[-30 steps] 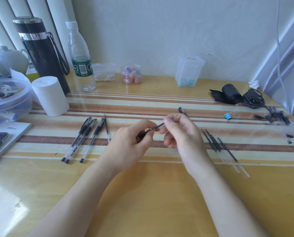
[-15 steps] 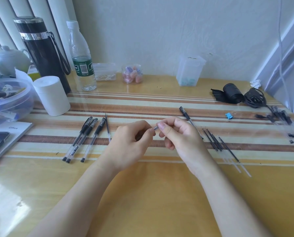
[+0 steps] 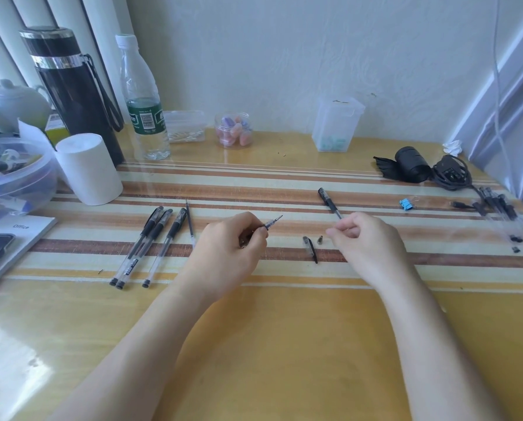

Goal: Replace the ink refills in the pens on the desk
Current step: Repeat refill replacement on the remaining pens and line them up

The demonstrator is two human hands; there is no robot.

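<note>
A person's two bare hands hover over a wooden desk (image 3: 284, 344) with a striped mat under its glossy top. The left hand (image 3: 233, 247) has its fingers curled around a clear-barrelled pen (image 3: 269, 224). The pen's bare refill point sticks out up and to the right, past the thumb and forefinger.

The right hand (image 3: 363, 241) hangs apart from the left, fingers curled inward, thumb tip meeting forefinger. Nothing shows between them. Just left of those fingertips, a small metal tip cone (image 3: 320, 239) and a black pen cap (image 3: 310, 249) lie on the mat.

A second pen (image 3: 328, 203) lies behind the right hand. To the left lie three capped pens (image 3: 151, 244) side by side, with a loose refill (image 3: 189, 223) beside them.
</note>
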